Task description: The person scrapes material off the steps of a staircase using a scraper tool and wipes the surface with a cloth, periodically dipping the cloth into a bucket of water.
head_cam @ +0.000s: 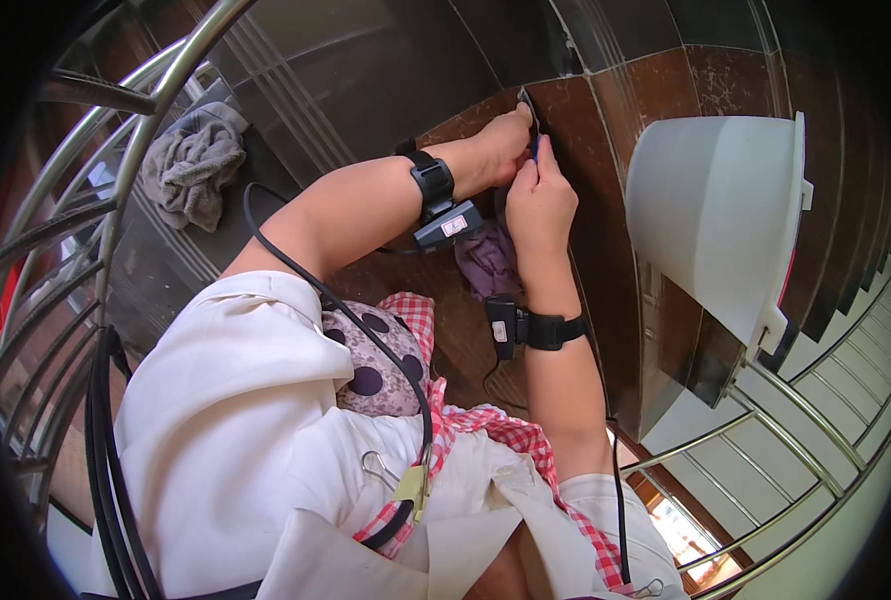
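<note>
My right hand (541, 199) grips the blue handle of a metal-bladed tool (529, 105) that looks like a scraper. Further along the tool, my left hand (507, 146) has its thumb and fingers against the blade. The tip rests near the joint where the brown-red stair tile (565, 105) meets a dark tile (415, 67). Most of the handle is hidden in my fingers. A crumpled purple cloth (487, 259) lies just below my hands, partly covered by the right wrist.
To the right stands a large pale bucket (685, 210) on the stairs. A grey towel (194, 165) lies bunched on dark tile at left. Stainless steel railing (138, 142) curves along the left side, and another railing (790, 435) borders the lower right. Black cables (108, 450) hang at left.
</note>
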A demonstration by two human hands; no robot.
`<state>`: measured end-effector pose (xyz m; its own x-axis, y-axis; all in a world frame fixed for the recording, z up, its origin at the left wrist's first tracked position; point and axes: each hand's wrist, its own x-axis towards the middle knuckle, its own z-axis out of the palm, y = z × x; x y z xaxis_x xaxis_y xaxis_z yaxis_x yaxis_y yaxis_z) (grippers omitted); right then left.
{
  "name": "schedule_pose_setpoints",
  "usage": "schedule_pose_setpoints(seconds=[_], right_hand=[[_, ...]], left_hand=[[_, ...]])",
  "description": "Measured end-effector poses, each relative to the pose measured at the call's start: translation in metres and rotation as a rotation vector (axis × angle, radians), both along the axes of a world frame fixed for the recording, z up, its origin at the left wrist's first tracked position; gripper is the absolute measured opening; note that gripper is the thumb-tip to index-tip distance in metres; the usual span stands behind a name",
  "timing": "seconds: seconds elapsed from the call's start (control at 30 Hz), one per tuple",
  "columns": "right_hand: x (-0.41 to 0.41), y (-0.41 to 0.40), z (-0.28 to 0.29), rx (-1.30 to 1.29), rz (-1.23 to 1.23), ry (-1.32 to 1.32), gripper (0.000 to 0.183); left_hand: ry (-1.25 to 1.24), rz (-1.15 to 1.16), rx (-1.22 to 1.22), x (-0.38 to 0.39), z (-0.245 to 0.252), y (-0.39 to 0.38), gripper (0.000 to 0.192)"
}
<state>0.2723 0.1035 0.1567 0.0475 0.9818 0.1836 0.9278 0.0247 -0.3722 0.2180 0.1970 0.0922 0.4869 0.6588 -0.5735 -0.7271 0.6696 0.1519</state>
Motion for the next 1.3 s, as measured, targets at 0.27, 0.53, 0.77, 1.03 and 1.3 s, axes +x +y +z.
schedule_pose_setpoints(seconds=[0.27,0.53,0.77,1.03,1.3], right_hand=[[0.013,-0.008,-0.009,0.054,0.022,-0.147,0.039],[0.017,-0.023,-0.011,0.076,-0.015,-0.182,0.041],[0.005,-0.016,-0.009,0.024,0.016,-0.206,0.039],[0.007,-0.002,-0.009,0.047,0.02,-0.156,0.039],[0.015,-0.019,-0.001,0.167,0.032,-0.029,0.044]], left_hand=[[-0.046,-0.047,0.046,0.013,-0.011,-0.007,0.036],[-0.18,-0.109,0.142,0.021,-0.027,-0.016,0.032],[-0.158,-0.076,0.076,0.008,-0.027,-0.012,0.036],[-0.072,-0.014,0.09,0.003,-0.004,-0.006,0.034],[-0.043,0.004,0.21,0.013,0.018,-0.02,0.035]])
